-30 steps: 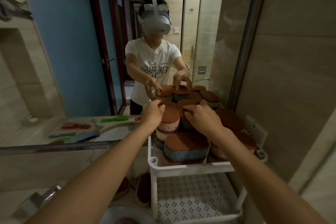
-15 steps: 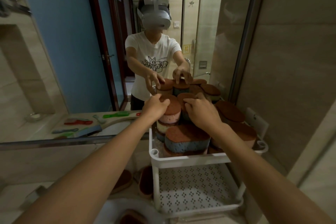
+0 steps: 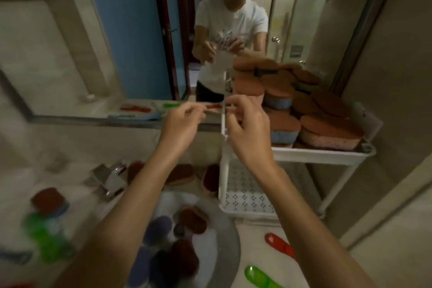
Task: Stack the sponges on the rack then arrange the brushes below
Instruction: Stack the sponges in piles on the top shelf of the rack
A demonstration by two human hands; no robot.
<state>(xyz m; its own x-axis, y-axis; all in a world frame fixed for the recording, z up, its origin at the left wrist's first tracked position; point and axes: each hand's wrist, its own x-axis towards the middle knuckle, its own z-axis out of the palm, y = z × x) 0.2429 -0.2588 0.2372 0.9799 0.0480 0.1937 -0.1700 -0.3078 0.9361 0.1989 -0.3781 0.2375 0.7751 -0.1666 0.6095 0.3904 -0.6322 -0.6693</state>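
- Head view: both forearms reach up and forward. The left hand [image 3: 180, 125] and right hand [image 3: 247, 132] hover close together before the mirror [image 3: 131, 30], at the rack's [image 3: 322, 155] left post.
- Fingers of both hands are loosely curled, and nothing shows in them through the motion blur.
- Sponges [image 3: 327, 128] sit piled on the rack's top tier, flat, brown faces up, with blue or pink undersides. Their ovals run mostly left to right.
- More sponges lie in the sink [image 3: 231, 241] and by the faucet [image 3: 109, 177].
- A red brush [image 3: 279, 244] and a green brush [image 3: 259, 276] lie on the tabletop right of the sink, both slanting from upper left to lower right.
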